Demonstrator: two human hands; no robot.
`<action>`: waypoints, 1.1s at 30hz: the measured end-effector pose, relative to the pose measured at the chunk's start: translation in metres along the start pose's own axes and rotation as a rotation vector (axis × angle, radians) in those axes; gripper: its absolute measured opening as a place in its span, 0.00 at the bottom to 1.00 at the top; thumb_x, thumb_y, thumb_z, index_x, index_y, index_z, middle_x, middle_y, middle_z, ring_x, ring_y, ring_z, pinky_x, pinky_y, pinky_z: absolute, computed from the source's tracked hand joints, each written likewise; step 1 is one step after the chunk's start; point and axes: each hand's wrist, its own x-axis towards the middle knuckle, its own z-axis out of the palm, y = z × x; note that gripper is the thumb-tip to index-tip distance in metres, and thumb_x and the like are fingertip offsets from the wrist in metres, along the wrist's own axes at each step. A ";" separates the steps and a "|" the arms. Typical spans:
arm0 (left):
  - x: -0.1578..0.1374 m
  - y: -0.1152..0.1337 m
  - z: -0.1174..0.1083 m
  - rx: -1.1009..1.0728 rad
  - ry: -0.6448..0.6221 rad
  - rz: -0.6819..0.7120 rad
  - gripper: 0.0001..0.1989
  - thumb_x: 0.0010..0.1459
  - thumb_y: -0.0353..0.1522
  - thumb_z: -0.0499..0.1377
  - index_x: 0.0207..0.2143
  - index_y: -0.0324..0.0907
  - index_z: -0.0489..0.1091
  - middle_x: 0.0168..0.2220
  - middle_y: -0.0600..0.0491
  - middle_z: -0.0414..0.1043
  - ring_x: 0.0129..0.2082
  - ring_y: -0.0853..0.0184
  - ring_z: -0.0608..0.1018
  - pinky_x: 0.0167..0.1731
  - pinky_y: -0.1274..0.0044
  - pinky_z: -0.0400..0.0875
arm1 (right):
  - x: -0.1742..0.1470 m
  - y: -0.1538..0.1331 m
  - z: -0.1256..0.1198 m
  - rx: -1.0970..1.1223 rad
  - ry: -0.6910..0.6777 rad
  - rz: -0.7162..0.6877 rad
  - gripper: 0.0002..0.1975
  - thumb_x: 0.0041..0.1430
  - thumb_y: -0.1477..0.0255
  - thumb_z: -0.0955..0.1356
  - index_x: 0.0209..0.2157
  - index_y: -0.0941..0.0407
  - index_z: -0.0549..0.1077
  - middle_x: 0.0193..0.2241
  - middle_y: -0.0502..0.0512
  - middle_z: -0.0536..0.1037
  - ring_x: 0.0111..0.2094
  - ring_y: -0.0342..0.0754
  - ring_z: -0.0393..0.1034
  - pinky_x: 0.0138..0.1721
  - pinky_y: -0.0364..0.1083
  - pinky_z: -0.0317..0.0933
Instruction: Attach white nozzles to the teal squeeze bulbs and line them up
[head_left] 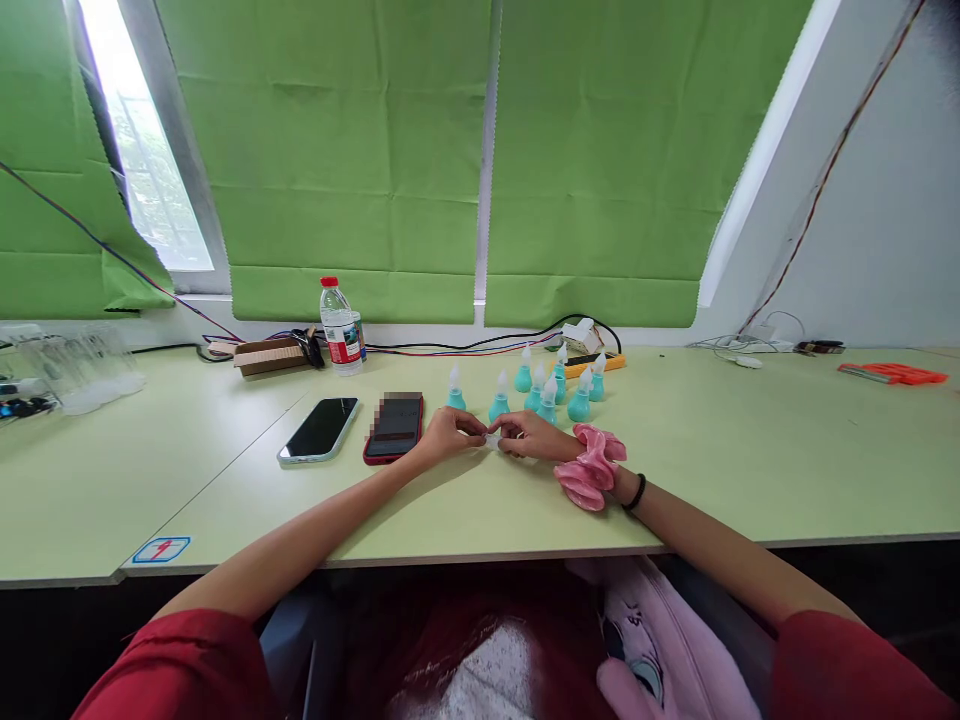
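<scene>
My left hand and my right hand meet fingertip to fingertip on the pale green tabletop, both pinching a small translucent white cap-like piece between them; what it is exactly I cannot tell. Just beyond my knuckles stands a cluster of small teal squeeze bulbs with white pointed tips. A pink fabric scrunchie lies against my right wrist. Left of my left hand lie a red-cased phone and, further left, a black phone in a light case. A clear plastic water bottle with a red cap stands well behind them.
</scene>
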 end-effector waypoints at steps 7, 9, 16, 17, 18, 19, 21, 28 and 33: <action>0.000 0.002 -0.002 -0.010 -0.014 0.007 0.08 0.40 0.30 0.60 0.25 0.34 0.72 0.26 0.49 0.74 0.27 0.67 0.74 0.28 0.79 0.69 | 0.000 0.000 -0.001 0.131 -0.030 0.113 0.08 0.44 0.77 0.59 0.31 0.59 0.63 0.18 0.47 0.68 0.16 0.38 0.61 0.16 0.38 0.55; -0.001 0.004 -0.001 0.028 -0.018 0.028 0.07 0.41 0.29 0.59 0.25 0.35 0.72 0.25 0.50 0.74 0.26 0.68 0.74 0.28 0.80 0.69 | 0.000 0.000 -0.001 0.043 -0.008 0.087 0.07 0.44 0.77 0.59 0.29 0.59 0.63 0.16 0.46 0.67 0.14 0.37 0.59 0.16 0.37 0.53; -0.005 0.011 0.000 0.188 -0.003 0.129 0.07 0.43 0.26 0.56 0.26 0.35 0.73 0.25 0.50 0.74 0.24 0.71 0.73 0.27 0.81 0.69 | -0.001 0.001 -0.001 -0.134 0.037 -0.009 0.08 0.44 0.77 0.60 0.28 0.60 0.67 0.14 0.46 0.66 0.17 0.37 0.58 0.20 0.38 0.52; -0.005 0.011 0.000 0.195 0.000 0.136 0.07 0.43 0.26 0.56 0.26 0.35 0.73 0.25 0.50 0.74 0.24 0.71 0.73 0.27 0.81 0.70 | -0.001 0.001 -0.001 -0.136 0.037 -0.008 0.08 0.44 0.77 0.60 0.28 0.61 0.68 0.14 0.46 0.66 0.17 0.38 0.58 0.20 0.38 0.52; -0.006 0.012 0.000 0.201 0.001 0.143 0.07 0.44 0.26 0.56 0.27 0.35 0.73 0.25 0.50 0.74 0.24 0.71 0.73 0.27 0.81 0.70 | -0.001 0.002 -0.001 -0.140 0.036 -0.008 0.09 0.44 0.77 0.60 0.29 0.61 0.68 0.15 0.46 0.66 0.18 0.38 0.58 0.20 0.38 0.52; -0.006 0.012 0.000 0.209 0.002 0.150 0.07 0.44 0.26 0.56 0.27 0.35 0.73 0.25 0.50 0.74 0.24 0.71 0.73 0.27 0.81 0.70 | -0.001 0.003 -0.001 -0.145 0.035 -0.009 0.09 0.44 0.78 0.60 0.29 0.61 0.68 0.15 0.46 0.66 0.18 0.38 0.58 0.21 0.38 0.51; -0.005 0.012 -0.001 0.233 0.005 0.159 0.08 0.44 0.26 0.56 0.27 0.35 0.73 0.25 0.50 0.74 0.24 0.71 0.73 0.27 0.81 0.69 | 0.000 0.004 -0.001 -0.159 0.034 -0.013 0.09 0.44 0.78 0.60 0.29 0.61 0.69 0.15 0.47 0.66 0.18 0.38 0.58 0.21 0.38 0.51; -0.002 0.010 -0.003 0.357 -0.068 0.217 0.09 0.45 0.26 0.55 0.29 0.36 0.73 0.26 0.50 0.74 0.24 0.70 0.73 0.28 0.81 0.68 | -0.001 0.001 0.001 -0.248 0.013 -0.018 0.11 0.45 0.76 0.62 0.32 0.62 0.71 0.16 0.47 0.66 0.19 0.37 0.57 0.22 0.38 0.50; -0.002 0.011 -0.001 0.419 -0.072 0.268 0.09 0.46 0.26 0.54 0.29 0.37 0.73 0.27 0.50 0.74 0.26 0.70 0.73 0.29 0.81 0.67 | -0.003 -0.004 0.004 -0.325 0.033 -0.016 0.11 0.45 0.69 0.65 0.30 0.62 0.71 0.17 0.48 0.67 0.19 0.38 0.58 0.23 0.39 0.51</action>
